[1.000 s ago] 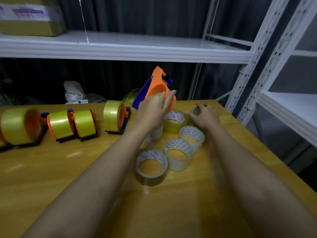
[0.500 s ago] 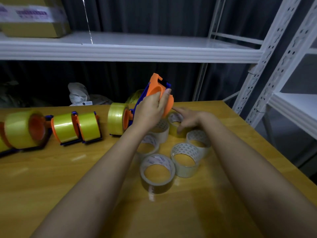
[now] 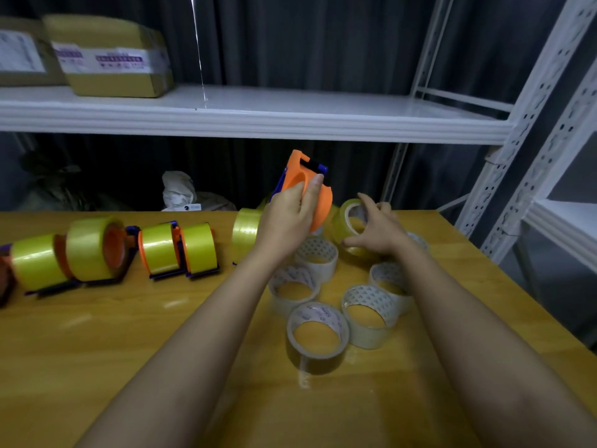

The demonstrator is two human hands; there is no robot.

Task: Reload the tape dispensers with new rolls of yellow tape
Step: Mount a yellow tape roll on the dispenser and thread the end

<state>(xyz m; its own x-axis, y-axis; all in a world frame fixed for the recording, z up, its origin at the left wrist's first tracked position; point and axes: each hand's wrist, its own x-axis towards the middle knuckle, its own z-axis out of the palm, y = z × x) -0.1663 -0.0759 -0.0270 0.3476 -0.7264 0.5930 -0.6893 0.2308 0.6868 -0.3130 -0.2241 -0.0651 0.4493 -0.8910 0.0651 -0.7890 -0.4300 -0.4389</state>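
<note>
My left hand (image 3: 289, 218) grips an orange and blue tape dispenser (image 3: 307, 181) with no roll on it, held upright above the wooden table (image 3: 97, 350). My right hand (image 3: 376, 229) grips a yellow tape roll (image 3: 344, 219), tilted on its edge just right of the dispenser. Several used-up rolls with white cores (image 3: 368, 313) lie flat on the table below both hands. Several loaded dispensers with full yellow rolls (image 3: 176, 247) stand in a row at the left. Another yellow roll (image 3: 245, 229) is partly hidden behind my left wrist.
A white metal shelf (image 3: 258, 114) overhangs the back of the table, with taped cardboard parcels (image 3: 109, 59) on it. White shelf uprights (image 3: 523, 134) stand at the right. A white bag (image 3: 179, 192) lies behind the table. The table's right edge runs close to the rolls.
My right hand moved from the table's far right to the yellow roll, took hold of it and tipped it up. The dispenser in my left hand stayed raised.
</note>
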